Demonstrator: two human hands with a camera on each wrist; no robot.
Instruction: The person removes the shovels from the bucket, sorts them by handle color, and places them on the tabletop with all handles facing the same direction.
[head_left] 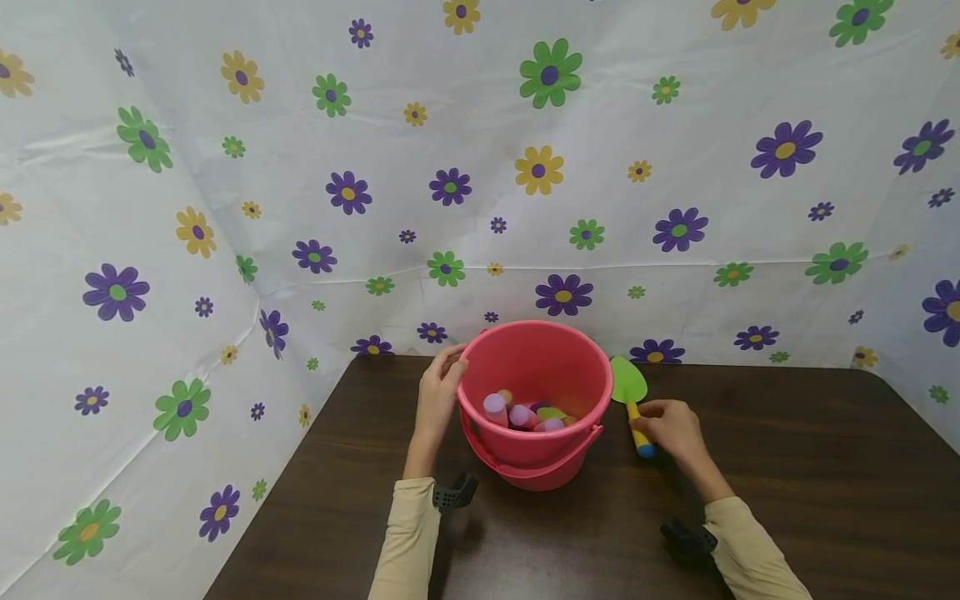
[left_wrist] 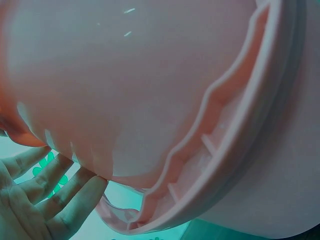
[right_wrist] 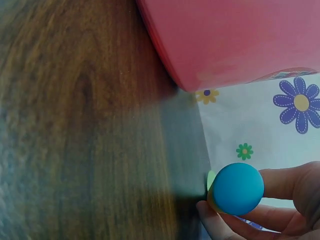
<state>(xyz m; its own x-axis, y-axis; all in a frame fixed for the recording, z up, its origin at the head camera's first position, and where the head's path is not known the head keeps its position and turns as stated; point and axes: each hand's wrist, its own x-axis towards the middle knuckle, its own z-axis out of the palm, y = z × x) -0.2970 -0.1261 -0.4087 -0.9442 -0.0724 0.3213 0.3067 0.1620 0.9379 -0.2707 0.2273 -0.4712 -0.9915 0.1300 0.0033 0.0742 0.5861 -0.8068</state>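
Note:
A pink bucket [head_left: 536, 458] stands on the table with its handle hanging down at the front. Inside lie several small pieces, among them lilac-topped pink ones [head_left: 496, 407] and a yellow-green one [head_left: 551, 413]. My left hand [head_left: 438, 392] rests against the bucket's left side near the rim, its fingers extended in the left wrist view. Right of the bucket, a toy shovel has a lime green blade [head_left: 628, 381] and a yellow handle [head_left: 637, 423]. My right hand [head_left: 672, 429] pinches that handle between thumb and fingers. Its blue end cap [right_wrist: 238, 189] faces the right wrist camera.
The dark wooden table [head_left: 570, 542] reaches back to a white flower-printed sheet [head_left: 480, 158], which hangs behind it and along the left. Dark bands sit on both wrists. The bucket stands between the two hands.

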